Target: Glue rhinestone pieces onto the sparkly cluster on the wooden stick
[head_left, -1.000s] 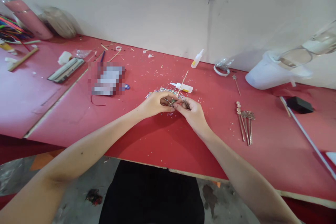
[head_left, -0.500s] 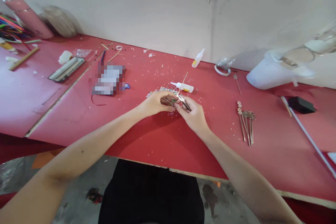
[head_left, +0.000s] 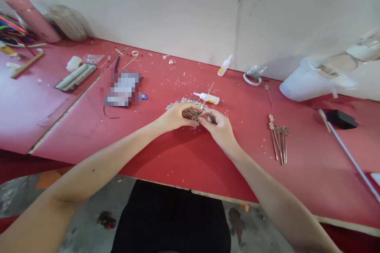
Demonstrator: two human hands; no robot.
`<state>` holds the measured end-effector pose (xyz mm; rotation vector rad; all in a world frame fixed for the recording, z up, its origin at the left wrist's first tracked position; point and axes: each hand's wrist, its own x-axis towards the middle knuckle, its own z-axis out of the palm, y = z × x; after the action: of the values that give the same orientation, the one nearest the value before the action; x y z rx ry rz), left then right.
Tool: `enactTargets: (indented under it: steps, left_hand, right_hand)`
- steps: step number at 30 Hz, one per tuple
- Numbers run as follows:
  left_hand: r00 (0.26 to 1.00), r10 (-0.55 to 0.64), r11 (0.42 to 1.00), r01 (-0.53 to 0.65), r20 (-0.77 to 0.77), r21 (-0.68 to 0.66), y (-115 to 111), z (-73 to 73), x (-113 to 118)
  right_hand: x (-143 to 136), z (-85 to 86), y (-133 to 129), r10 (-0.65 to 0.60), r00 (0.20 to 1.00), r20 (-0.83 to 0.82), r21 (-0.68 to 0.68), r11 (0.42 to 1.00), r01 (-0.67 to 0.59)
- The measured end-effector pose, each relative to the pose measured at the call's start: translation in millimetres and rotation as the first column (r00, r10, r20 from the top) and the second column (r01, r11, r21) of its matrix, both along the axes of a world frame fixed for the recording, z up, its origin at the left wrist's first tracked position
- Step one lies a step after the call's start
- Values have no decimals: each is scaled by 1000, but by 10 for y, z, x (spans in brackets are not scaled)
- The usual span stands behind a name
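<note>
My left hand point(head_left: 180, 115) is closed round the head of a thin metal hairpin point(head_left: 208, 94), whose stick points up and away. Close beside it, my right hand point(head_left: 219, 123) pinches a slim metal tool point(head_left: 211, 117), probably tweezers, with its tip by the hairpin's small head. The fingertips of both hands nearly meet, and they partly cover the head. Under and behind them lies a heap of tiny pale beads point(head_left: 187, 102) on the red table point(head_left: 166, 150). A white glue bottle point(head_left: 211, 99) rests on its side just beyond my hands.
Several metal hairpins point(head_left: 280, 142) lie on the right, near a black block point(head_left: 341, 119) and a white bucket point(head_left: 301, 79). A second glue bottle point(head_left: 225, 65) is by the wall. On the left are a blurred-out flat object point(head_left: 123, 90), a ruler-like box point(head_left: 75, 77) and a pink bottle point(head_left: 32, 17).
The tool in my right hand has tilted and its bright tip shows less. My hands have otherwise barely moved.
</note>
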<state>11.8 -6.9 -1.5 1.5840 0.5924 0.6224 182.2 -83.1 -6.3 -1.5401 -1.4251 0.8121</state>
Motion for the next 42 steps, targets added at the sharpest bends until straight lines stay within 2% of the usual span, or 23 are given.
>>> enactTargets:
  steps: [15,23,29,31,33,36,42]
  left_hand:
    - [1000,-11,1000,11,10,-18,10,3,-25]
    - [999,28,1000,-28,16,-13,10,-11,-21]
    - [999,-9,999,7,34,33,20,-45,-17]
    - [1000,-4,999,3,14,53,21,-31,-16]
    - [1000,10,996,-10,-7,84,20,-14,-14]
    - [999,31,990,-27,-23,139,22,-14,-13]
    - [997,48,971,-30,-68,236,15,-79,-8]
  right_hand:
    - [3,-3,-12,12,1000,-24,39,999,-11]
    - [10,27,10,5,976,-219,72,997,11]
    - [35,5,-54,-70,997,-14,201,977,71]
    - [70,-35,-93,-44,998,38,198,980,35]
    - [121,-79,-117,32,999,43,172,984,-39]
    - [198,-111,-111,18,1000,23,172,985,-22]
    - [254,-33,-83,22,974,225,187,980,-66]
